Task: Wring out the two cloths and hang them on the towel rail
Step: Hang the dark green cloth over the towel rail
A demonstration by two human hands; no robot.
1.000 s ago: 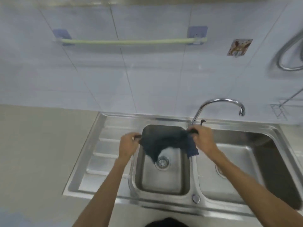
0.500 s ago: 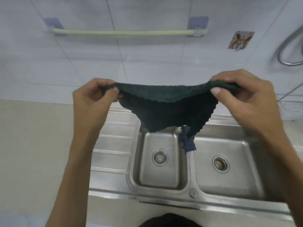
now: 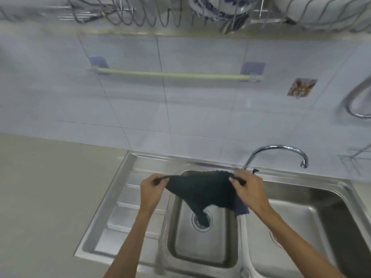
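Note:
A dark green cloth [image 3: 202, 190] hangs spread above the left sink basin [image 3: 200, 247], its lowest corner over the drain. My left hand [image 3: 151, 190] pinches its left top corner and my right hand [image 3: 250, 189] pinches its right top corner. A dark blue piece of cloth [image 3: 242, 209] shows below my right hand, behind the green one. The pale green towel rail [image 3: 170, 75] is fixed to the tiled wall well above, with nothing on it.
A curved chrome tap [image 3: 281, 151] stands behind the divider between the two basins. The right basin [image 3: 301, 221] lies beside it, the ribbed drainboard [image 3: 124, 209] to the left, then beige counter [image 3: 50, 187]. A wire dish rack [image 3: 180, 13] with dishes hangs overhead.
The cloth and both hands were raised close to the camera half a second ago; now they are back low over the left basin, and the view has tilted upward to show the dish rack.

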